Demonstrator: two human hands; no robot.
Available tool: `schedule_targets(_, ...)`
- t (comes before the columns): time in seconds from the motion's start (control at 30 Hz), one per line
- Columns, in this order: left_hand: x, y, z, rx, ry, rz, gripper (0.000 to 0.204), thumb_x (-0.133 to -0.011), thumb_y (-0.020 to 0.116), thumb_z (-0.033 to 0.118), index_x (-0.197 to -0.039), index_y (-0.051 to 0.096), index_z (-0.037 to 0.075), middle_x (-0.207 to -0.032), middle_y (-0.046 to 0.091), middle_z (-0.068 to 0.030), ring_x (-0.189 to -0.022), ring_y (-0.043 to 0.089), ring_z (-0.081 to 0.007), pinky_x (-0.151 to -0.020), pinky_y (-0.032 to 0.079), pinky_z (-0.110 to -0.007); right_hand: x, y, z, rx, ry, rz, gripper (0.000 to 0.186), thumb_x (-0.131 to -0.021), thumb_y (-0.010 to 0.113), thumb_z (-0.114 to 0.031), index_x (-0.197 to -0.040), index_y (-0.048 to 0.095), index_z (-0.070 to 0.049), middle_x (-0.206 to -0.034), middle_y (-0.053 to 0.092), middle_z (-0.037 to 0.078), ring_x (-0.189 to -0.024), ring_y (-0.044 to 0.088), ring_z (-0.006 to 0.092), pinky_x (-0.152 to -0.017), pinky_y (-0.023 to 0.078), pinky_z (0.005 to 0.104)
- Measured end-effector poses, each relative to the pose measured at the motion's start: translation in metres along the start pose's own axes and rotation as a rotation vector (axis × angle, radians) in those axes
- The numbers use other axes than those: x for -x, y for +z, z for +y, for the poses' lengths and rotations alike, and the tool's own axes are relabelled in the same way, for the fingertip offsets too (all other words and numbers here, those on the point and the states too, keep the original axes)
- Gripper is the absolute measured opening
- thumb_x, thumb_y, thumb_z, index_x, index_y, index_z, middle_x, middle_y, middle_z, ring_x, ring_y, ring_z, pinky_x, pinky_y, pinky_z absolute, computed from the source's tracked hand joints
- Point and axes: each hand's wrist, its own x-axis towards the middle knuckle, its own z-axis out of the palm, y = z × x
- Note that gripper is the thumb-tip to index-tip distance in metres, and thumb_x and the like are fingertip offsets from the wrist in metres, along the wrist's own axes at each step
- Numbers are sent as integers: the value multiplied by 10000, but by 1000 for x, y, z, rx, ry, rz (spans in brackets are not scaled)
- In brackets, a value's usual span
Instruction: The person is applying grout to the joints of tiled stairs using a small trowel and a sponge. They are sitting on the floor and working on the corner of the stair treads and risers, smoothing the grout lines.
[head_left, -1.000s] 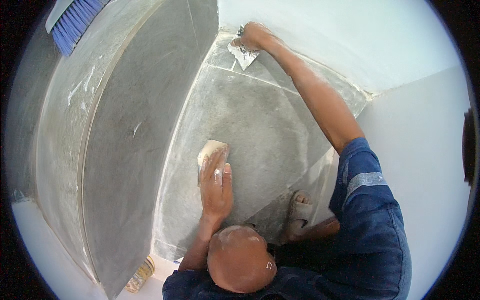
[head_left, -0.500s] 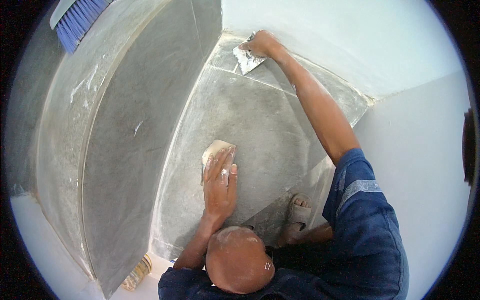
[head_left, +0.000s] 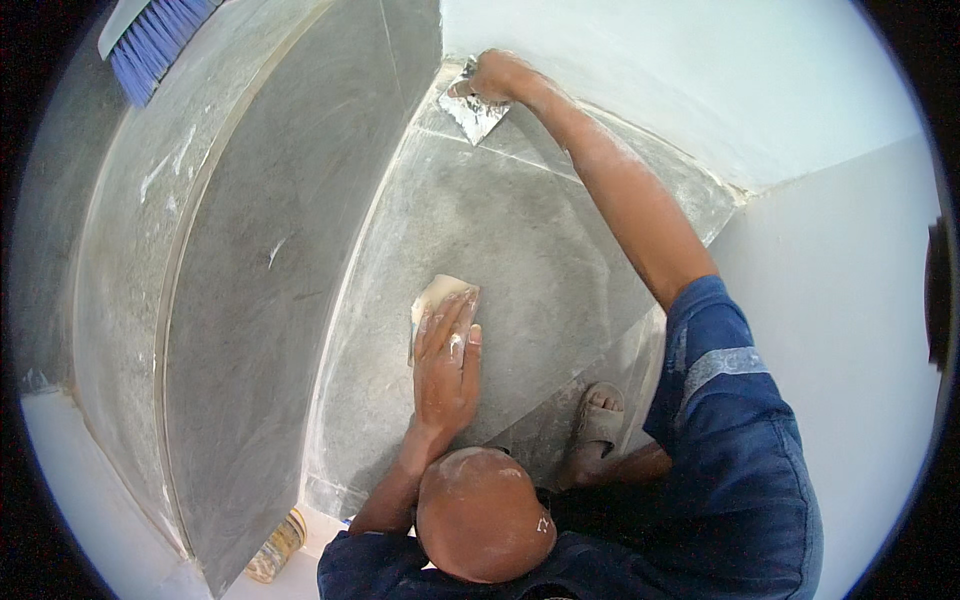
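Mottled grey on the floor (head_left: 520, 235), crossed by a whitish line (head_left: 510, 158). White blotched with black on the scraper (head_left: 474, 119) near the floor's far-left corner; cream on the piece (head_left: 437, 290) under white-smudged left fingers (head_left: 439, 328). Navy on the shirt (head_left: 740, 460), blue-violet on the brush (head_left: 160, 45).

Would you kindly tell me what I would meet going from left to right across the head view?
Blue-bristled brush, yellowish tub, left hand, sandal, pale sleeve band. The right hand and its scraper are left out, since their span overlaps the left hand's.
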Motion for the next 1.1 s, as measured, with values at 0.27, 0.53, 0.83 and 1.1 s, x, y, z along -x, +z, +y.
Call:
schedule_targets(0.27, -1, 2, -4, -7, 32, 25, 417, -991, 341, 216, -1304, 497, -10, -1339, 494, -178, -1317, 378, -323, -1132, 194, -477, -9, -25, -11, 103, -64, -138, 617, -712, 752, -521, -847, 683, 77, -800, 668, 244, -764, 661, 366, -719, 509, 451)
schedule_targets(0.53, -3, 4, -4, -12, 44, 8, 442, -990, 333, 259, -1334, 472, 19, -1368, 471, -158, -1322, 363, -338, -1126, 198, -463, -21, -26, -13, 151, -157, -35, 482, -732, 746, -425, -900, 702, 24, -870, 686, 196, -844, 669, 334, -774, 522, 437)
schedule_targets(0.83, 1, 2, -5, -24, 19, 14, 424, -996, 318, 219, -1318, 484, -2, -1340, 494, -179, -1319, 373, -337, -1133, 186, -484, -7, -26, -41, 264, -310, -106, 287, -795, 642, -218, -910, 696, 39, -900, 688, 200, -869, 667, 342, -790, 527, 424)
schedule_targets(1.1, -1, 0, -5, -54, 46, 14, 433, -997, 316, 232, -1310, 488, -14, -1339, 493, -180, -1316, 378, -331, -1132, 190, -481, 16, -25, -55, 283, -368, -184, 233, -780, 608, -150, -887, 691, 40, -911, 681, 210, -861, 664, 344, -790, 535, 426)
